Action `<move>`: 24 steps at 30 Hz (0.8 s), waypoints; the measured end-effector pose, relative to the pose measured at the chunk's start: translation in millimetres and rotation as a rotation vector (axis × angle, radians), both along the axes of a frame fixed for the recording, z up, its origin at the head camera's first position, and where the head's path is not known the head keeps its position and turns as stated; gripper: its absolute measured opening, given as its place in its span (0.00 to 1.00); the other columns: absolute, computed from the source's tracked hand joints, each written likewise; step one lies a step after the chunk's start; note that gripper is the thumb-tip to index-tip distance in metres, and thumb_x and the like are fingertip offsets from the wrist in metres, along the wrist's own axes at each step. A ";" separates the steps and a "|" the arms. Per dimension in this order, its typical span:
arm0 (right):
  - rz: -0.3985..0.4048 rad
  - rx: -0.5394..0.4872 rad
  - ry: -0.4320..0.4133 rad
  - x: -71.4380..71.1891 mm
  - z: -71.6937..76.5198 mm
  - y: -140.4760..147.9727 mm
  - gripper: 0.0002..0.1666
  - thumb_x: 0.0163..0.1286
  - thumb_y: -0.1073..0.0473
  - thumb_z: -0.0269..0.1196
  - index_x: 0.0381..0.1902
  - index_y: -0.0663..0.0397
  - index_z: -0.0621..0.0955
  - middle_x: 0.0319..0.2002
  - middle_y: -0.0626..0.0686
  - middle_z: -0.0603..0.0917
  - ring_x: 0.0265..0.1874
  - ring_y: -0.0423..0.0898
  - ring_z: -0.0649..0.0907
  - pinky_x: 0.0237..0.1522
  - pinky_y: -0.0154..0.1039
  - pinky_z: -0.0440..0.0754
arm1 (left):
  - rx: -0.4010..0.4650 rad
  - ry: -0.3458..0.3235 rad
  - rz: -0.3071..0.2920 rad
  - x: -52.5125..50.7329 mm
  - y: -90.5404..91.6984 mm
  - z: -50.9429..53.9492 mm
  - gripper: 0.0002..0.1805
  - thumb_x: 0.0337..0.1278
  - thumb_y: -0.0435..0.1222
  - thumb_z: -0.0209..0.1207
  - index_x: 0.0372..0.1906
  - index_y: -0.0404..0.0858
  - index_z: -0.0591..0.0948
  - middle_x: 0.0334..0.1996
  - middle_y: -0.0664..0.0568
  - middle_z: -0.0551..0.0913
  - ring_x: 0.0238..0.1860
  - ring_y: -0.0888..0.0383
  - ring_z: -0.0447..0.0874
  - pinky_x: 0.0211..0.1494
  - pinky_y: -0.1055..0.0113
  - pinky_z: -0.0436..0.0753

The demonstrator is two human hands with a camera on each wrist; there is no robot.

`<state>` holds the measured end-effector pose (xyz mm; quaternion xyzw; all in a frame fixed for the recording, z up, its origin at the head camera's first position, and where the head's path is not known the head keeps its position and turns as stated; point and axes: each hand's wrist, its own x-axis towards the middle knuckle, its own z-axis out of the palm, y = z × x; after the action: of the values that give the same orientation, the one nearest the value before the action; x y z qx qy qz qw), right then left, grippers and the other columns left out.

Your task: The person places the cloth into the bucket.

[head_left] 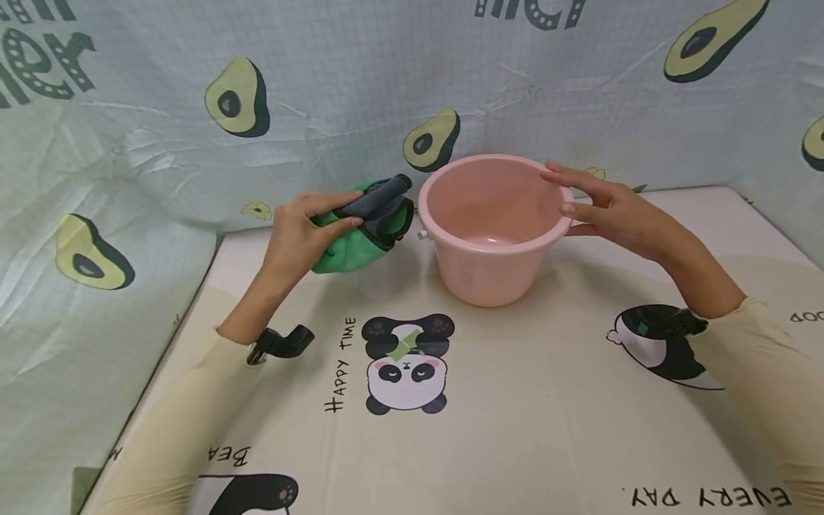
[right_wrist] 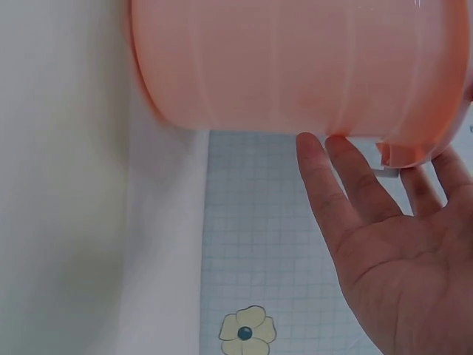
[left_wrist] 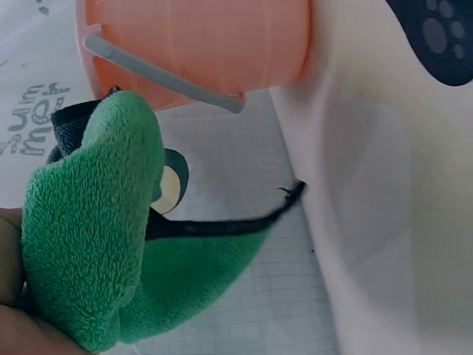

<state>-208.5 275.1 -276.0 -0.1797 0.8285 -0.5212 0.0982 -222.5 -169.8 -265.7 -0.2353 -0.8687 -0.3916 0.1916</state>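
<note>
A folded towel (head_left: 350, 250), green and fluffy on one face, dark grey on the other, with black edging, is pinched between the fingers and thumb of my left hand (head_left: 299, 232). It is held up just left of a pink bucket (head_left: 489, 275), and a loose flap (left_wrist: 199, 281) hangs from it in the left wrist view. The bucket stands upright, and the part of its inside that shows holds nothing. My right hand (head_left: 621, 214) touches the bucket's right side and rim with extended fingers (right_wrist: 325, 185). A pale handle (left_wrist: 162, 78) lies down along the bucket's side.
The bucket stands on a cream tabletop cover (head_left: 515, 400) printed with pandas and words. Behind it rises a pale sheet (head_left: 347, 86) with avocado prints, which also covers the left side. Dark wrist devices (head_left: 283, 342) sit at both cuffs.
</note>
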 end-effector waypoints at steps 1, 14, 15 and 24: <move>0.001 -0.006 -0.007 -0.1 0.2 0.0 0.35 0.81 0.56 0.56 0.80 0.31 0.61 0.82 0.37 0.47 0.73 0.49 0.67 0.53 0.30 0.82 | -0.004 0.009 -0.005 -0.1 0.7 1.6 0.19 0.56 0.35 0.73 0.54 0.45 0.89 0.52 0.47 0.88 0.56 0.48 0.81 0.59 0.52 0.77; 0.028 -0.036 -0.023 -2.8 -0.2 0.1 0.35 0.81 0.57 0.55 0.80 0.30 0.61 0.82 0.37 0.46 0.75 0.53 0.64 0.53 0.31 0.82 | 0.027 0.091 -0.099 -1.4 7.2 10.3 0.18 0.59 0.28 0.68 0.54 0.42 0.89 0.54 0.47 0.87 0.57 0.48 0.82 0.65 0.53 0.74; 0.029 -0.039 -0.025 -2.7 -0.3 0.4 0.35 0.81 0.57 0.55 0.80 0.30 0.61 0.82 0.38 0.46 0.75 0.53 0.64 0.54 0.31 0.82 | 0.027 0.091 -0.099 -1.4 7.7 10.9 0.18 0.59 0.29 0.69 0.54 0.42 0.89 0.54 0.47 0.87 0.57 0.48 0.82 0.66 0.54 0.73; 0.034 -0.068 -0.044 -2.3 1.4 1.5 0.35 0.81 0.59 0.55 0.80 0.31 0.61 0.82 0.39 0.46 0.76 0.54 0.62 0.54 0.32 0.82 | 0.043 0.110 -0.096 -0.3 11.5 18.4 0.17 0.58 0.28 0.69 0.53 0.42 0.89 0.55 0.47 0.87 0.58 0.48 0.81 0.67 0.54 0.72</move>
<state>-210.7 276.6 -274.6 -0.1857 0.8049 -0.5509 0.1192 -222.8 -158.4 -247.2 -0.2938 -0.8358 -0.4056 0.2250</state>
